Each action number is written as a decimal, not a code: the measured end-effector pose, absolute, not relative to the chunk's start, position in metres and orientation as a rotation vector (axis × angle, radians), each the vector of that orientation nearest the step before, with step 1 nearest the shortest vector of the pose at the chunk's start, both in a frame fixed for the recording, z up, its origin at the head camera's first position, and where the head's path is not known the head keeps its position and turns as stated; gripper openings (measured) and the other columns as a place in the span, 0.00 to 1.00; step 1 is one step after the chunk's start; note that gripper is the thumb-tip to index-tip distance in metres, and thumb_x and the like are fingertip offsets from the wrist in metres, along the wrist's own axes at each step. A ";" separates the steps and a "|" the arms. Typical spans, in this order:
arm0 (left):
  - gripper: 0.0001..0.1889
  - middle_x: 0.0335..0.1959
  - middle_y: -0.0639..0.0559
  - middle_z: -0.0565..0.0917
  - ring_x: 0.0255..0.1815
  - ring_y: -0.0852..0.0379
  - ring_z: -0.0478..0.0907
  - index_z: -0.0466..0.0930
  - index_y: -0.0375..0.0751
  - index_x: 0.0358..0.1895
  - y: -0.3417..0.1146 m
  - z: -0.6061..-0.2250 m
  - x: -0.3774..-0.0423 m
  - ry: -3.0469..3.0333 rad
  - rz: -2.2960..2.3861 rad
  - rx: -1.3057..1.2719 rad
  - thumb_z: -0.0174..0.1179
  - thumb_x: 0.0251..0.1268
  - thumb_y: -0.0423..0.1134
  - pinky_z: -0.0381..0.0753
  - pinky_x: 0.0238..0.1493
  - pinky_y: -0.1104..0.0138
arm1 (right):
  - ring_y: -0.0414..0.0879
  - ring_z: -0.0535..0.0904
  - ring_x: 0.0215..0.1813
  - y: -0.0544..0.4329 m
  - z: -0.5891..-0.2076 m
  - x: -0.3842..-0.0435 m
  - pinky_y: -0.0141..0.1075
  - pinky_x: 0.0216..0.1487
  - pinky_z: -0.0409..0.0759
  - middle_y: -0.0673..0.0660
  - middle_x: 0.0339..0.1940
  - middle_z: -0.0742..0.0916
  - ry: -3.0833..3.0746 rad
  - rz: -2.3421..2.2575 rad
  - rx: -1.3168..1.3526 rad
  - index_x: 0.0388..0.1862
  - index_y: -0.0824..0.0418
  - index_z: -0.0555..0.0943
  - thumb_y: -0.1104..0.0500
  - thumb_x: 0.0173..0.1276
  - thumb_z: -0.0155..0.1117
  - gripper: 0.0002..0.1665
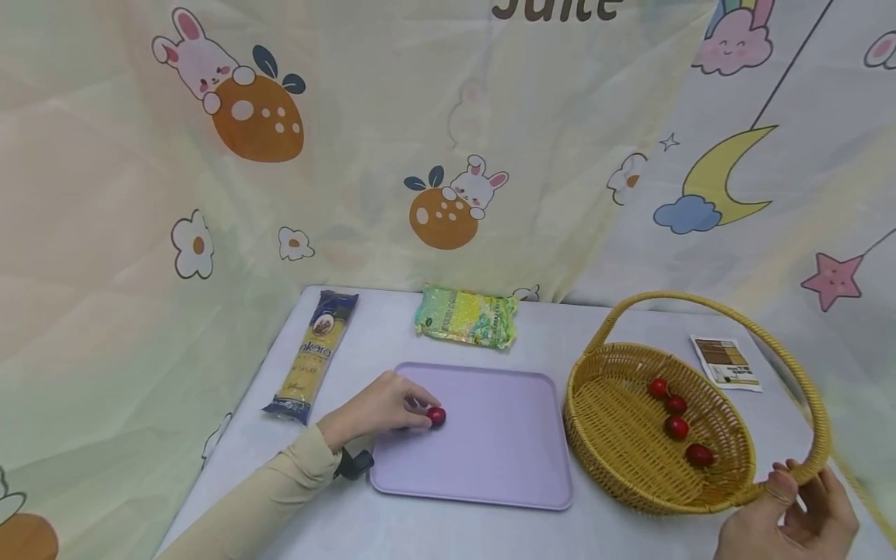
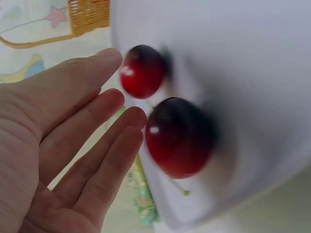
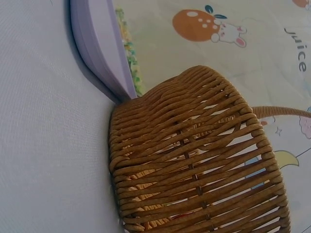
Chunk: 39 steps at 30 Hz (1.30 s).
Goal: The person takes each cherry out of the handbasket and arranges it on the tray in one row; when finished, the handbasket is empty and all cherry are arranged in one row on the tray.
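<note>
My left hand (image 1: 392, 404) reaches over the left side of a lilac tray (image 1: 497, 435). In the left wrist view, two dark red cherries lie on the tray: a smaller-looking cherry (image 2: 143, 72) beside the thumb tip, and a larger-looking cherry (image 2: 180, 138) with a green stem by the fingertips. The fingers are extended, right at the cherries' near sides. Only one cherry shows by this hand in the head view. My right hand (image 1: 791, 513) grips the handle of a wicker basket (image 1: 609, 420) near its base. Several cherries (image 1: 676, 426) lie inside the basket, toward its right side.
A blue-ended spaghetti pack (image 1: 311, 358) lies left of the tray. Behind the tray is a green and yellow packet (image 1: 465, 316). A small brown and white sachet (image 1: 726, 362) lies beyond the basket. A printed cloth (image 1: 364, 194) hangs behind the white table.
</note>
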<state>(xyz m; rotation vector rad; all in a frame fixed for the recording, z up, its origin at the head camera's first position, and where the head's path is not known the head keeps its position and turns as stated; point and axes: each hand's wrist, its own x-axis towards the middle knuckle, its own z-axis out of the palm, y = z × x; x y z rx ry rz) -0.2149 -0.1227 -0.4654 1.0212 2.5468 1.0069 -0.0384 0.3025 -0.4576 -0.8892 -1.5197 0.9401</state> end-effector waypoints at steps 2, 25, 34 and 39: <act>0.13 0.44 0.51 0.93 0.36 0.61 0.89 0.93 0.45 0.50 -0.120 -0.460 -0.215 2.560 1.007 1.044 0.76 0.62 0.40 0.84 0.30 0.73 | 0.27 0.79 0.54 0.302 -0.455 -0.038 0.26 0.61 0.77 0.33 0.56 0.81 -1.513 0.953 -0.913 0.72 0.42 0.75 0.43 0.77 0.59 0.27; 0.18 0.49 0.55 0.92 0.46 0.71 0.87 0.90 0.51 0.56 0.056 -0.397 -0.236 2.263 1.519 1.155 0.74 0.65 0.49 0.85 0.47 0.74 | 0.44 0.86 0.52 0.300 -0.448 -0.057 0.28 0.57 0.83 0.49 0.49 0.88 -1.300 1.016 -0.572 0.61 0.67 0.83 0.63 0.71 0.71 0.21; 0.19 0.49 0.60 0.92 0.43 0.78 0.84 0.89 0.49 0.58 0.142 -0.398 -0.238 2.254 1.412 1.213 0.73 0.67 0.49 0.81 0.49 0.80 | 0.42 0.86 0.51 0.295 -0.445 -0.050 0.27 0.56 0.83 0.45 0.49 0.88 -1.334 0.961 -0.603 0.62 0.67 0.83 0.62 0.72 0.70 0.21; 0.18 0.47 0.63 0.92 0.43 0.79 0.84 0.90 0.51 0.58 0.176 -0.402 -0.235 2.308 1.287 1.255 0.71 0.69 0.50 0.77 0.52 0.81 | 0.42 0.87 0.51 0.300 -0.450 -0.047 0.27 0.56 0.83 0.45 0.49 0.88 -1.335 0.950 -0.629 0.62 0.66 0.83 0.63 0.72 0.70 0.21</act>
